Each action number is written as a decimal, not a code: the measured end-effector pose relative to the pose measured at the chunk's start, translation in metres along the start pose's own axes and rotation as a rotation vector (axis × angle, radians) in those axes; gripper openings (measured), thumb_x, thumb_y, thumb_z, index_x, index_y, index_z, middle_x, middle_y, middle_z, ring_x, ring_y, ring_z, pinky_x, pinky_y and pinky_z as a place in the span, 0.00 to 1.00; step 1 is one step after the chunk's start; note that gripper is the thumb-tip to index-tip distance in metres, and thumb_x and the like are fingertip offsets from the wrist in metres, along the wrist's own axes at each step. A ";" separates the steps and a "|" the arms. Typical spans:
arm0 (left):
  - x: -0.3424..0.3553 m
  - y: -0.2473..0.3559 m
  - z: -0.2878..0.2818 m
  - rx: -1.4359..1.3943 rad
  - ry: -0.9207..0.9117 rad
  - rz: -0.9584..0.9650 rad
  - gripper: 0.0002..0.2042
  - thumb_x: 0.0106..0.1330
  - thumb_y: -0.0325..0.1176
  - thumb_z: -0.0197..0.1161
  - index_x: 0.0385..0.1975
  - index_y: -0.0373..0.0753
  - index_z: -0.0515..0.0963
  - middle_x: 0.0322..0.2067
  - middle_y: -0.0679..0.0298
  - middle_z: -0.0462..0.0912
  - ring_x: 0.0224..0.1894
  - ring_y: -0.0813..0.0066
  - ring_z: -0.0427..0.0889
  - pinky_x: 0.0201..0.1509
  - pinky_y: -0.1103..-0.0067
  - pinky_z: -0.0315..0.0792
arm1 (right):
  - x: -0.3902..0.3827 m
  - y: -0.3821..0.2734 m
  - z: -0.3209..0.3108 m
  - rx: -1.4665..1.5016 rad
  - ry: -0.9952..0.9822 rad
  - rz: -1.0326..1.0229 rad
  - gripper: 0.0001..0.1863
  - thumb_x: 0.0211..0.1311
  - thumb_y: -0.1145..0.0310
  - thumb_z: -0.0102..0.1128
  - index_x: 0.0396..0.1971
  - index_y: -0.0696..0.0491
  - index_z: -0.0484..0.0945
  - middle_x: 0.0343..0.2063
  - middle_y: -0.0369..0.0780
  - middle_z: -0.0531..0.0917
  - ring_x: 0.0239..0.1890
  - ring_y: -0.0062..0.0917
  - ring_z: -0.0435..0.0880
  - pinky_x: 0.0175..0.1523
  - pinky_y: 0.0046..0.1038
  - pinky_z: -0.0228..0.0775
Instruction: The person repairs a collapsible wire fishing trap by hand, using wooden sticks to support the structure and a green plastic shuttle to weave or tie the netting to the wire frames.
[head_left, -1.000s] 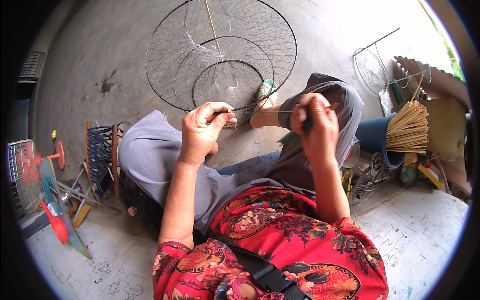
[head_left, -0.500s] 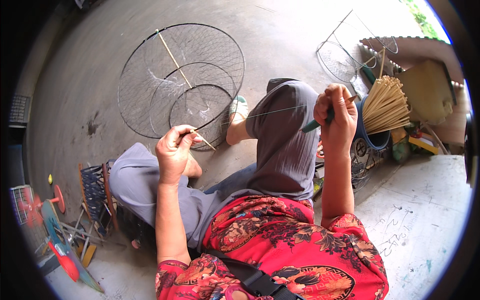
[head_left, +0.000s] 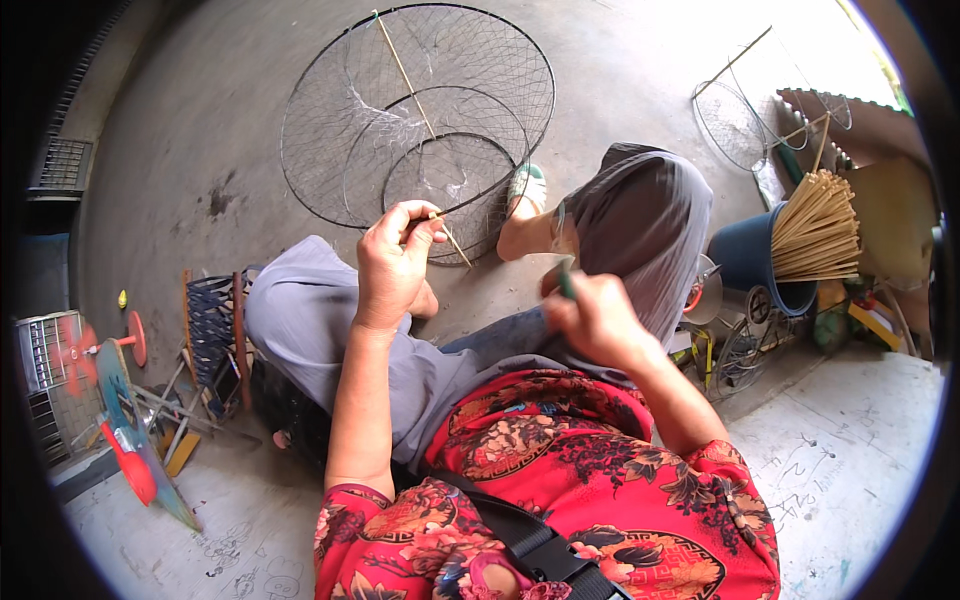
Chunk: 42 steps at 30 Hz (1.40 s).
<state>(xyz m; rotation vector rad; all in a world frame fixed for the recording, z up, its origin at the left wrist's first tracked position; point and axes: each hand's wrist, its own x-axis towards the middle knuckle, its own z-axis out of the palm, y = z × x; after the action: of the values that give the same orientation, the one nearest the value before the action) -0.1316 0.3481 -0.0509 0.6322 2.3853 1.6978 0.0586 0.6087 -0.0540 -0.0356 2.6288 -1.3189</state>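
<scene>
Around me on the concrete floor (head_left: 200, 130)

To my right stands a blue bucket (head_left: 745, 262) stuffed with thin bamboo sticks (head_left: 815, 235), with spare wire hoops (head_left: 735, 125) leaning beyond it. On my left sit a dark woven folding stool (head_left: 210, 320) and a small red-bladed fan (head_left: 75, 345). My sandalled foot (head_left: 527, 190) rests ahead.

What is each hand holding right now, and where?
Left hand pinches a thin bamboo stick at its near end; right hand grips a green tool low down.

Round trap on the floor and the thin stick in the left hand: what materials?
Round trap: dark thin hoops, likely metal wire, spanned by fine see-through mesh, probably nylon. Thin stick, pinched by the left hand: pale tan and matte, looks like bamboo or wood.
</scene>
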 end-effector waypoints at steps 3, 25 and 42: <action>-0.002 -0.006 -0.008 -0.011 0.005 -0.035 0.04 0.84 0.21 0.69 0.51 0.29 0.87 0.42 0.61 0.95 0.41 0.77 0.95 0.48 0.79 0.88 | 0.022 -0.009 0.046 0.080 -0.153 0.021 0.21 0.88 0.50 0.63 0.52 0.57 0.78 0.26 0.59 0.86 0.33 0.63 0.89 0.37 0.60 0.79; 0.005 -0.003 -0.011 -0.192 0.012 -0.186 0.14 0.80 0.21 0.74 0.62 0.26 0.86 0.43 0.63 0.94 0.34 0.82 0.89 0.40 0.80 0.85 | 0.139 0.007 0.061 1.019 0.013 -0.067 0.16 0.86 0.68 0.67 0.61 0.58 0.73 0.53 0.46 0.86 0.51 0.38 0.93 0.54 0.39 0.85; -0.009 -0.001 0.005 -0.242 0.192 -0.018 0.10 0.74 0.20 0.77 0.52 0.34 0.94 0.37 0.61 0.93 0.33 0.81 0.88 0.35 0.82 0.79 | 0.086 -0.186 0.032 -0.204 0.421 -1.051 0.07 0.55 0.68 0.69 0.33 0.52 0.84 0.33 0.37 0.77 0.33 0.28 0.83 0.36 0.41 0.80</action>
<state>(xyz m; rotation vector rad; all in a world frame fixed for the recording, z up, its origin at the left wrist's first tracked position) -0.1217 0.3482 -0.0543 0.4261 2.2410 2.0811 -0.0320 0.4619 0.0613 -1.4875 3.2040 -1.3597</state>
